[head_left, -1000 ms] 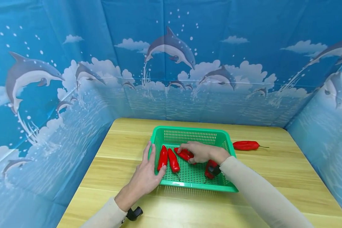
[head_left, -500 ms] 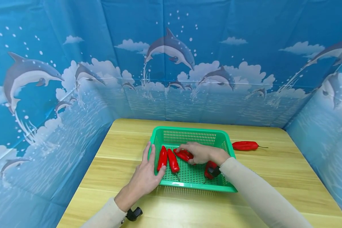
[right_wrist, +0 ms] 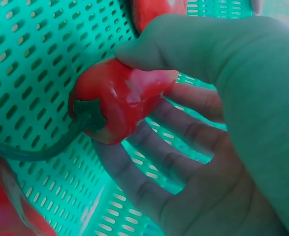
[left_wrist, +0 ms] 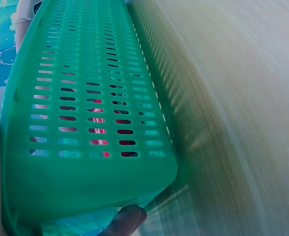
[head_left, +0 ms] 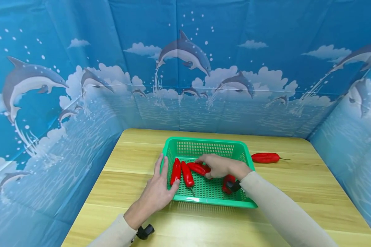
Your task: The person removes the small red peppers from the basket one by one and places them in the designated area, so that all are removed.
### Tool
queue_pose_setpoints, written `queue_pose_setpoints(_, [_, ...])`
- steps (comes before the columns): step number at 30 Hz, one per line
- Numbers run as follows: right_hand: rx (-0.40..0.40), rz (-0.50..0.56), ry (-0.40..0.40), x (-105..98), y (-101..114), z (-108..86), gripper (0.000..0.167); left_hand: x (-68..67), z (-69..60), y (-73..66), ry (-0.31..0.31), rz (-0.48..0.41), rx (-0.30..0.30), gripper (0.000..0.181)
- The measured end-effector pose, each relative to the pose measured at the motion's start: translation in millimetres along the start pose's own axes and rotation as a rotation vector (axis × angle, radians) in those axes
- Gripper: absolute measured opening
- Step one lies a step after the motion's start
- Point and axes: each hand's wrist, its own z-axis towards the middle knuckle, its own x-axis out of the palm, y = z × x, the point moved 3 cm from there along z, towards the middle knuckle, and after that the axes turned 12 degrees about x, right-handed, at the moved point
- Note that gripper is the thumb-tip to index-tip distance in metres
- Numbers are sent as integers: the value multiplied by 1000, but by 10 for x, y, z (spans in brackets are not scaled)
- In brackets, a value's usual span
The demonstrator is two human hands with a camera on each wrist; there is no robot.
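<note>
A green slotted plastic basket (head_left: 214,202) stands on the table with several red chili peppers inside. My left hand (head_left: 156,192) holds its near left corner, thumb over the rim and fingers along the outside; a fingertip (left_wrist: 129,216) shows by the basket's lower edge in the left wrist view. Inside the basket, my right hand (head_left: 217,165) grips a red pepper (right_wrist: 119,101) between thumb and fingers, its green stem free. Two more peppers, one at the left wall (head_left: 176,172) and one beside it (head_left: 187,175), lie side by side. Another pepper (head_left: 227,182) is partly hidden below my right wrist.
One red pepper (head_left: 266,157) lies on the wooden table (head_left: 120,178) just right of the basket, its stem pointing right. Blue dolphin-print sheeting (head_left: 179,109) hangs behind the table and along both sides.
My right hand's fingers have shifted slightly right along the gripped pepper, showing more of its tip. The left hand and basket stay in place.
</note>
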Motion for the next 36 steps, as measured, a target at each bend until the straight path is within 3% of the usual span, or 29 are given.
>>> queue_pose_setpoints(30, [-56, 35, -103, -135, -71, -268, 71, -7, 7, -22, 2, 3, -7, 99])
queue_pose_setpoints(36, [-124, 49, -120, -155, -163, -310, 67, -12, 3, -25, -3, 14, -9, 99])
